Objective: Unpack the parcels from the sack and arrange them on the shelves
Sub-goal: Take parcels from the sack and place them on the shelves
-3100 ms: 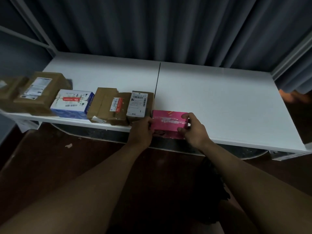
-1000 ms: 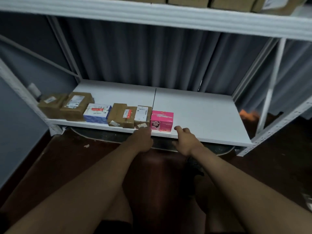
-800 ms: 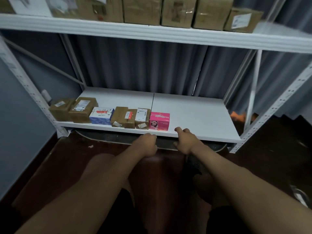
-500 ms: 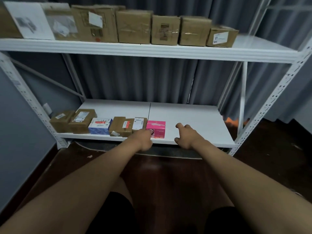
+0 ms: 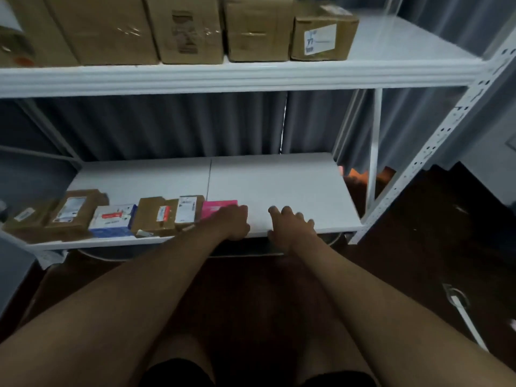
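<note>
A row of parcels stands along the front left of the lower white shelf (image 5: 279,185): brown boxes (image 5: 75,209), a blue-and-white box (image 5: 113,220), a taped brown parcel (image 5: 156,216), a small labelled box (image 5: 188,209) and a pink box (image 5: 216,208) at the right end. My left hand (image 5: 233,223) hovers at the shelf's front edge with fingers loosely curled, covering the pink box's right side and holding nothing. My right hand (image 5: 290,226) rests on the front edge a little to the right, also holding nothing. No sack is in view.
The upper shelf (image 5: 405,43) carries several large brown cartons (image 5: 190,29) on its left and middle. A perforated white upright (image 5: 435,143) stands at the right. Grey curtain hangs behind. A white strap-like object (image 5: 460,305) lies on the dark floor at right.
Both hands let go of the pink box and drew back to the shelf's front edge. My view rose and pulled back, bringing the upper shelf with its cartons into sight.
</note>
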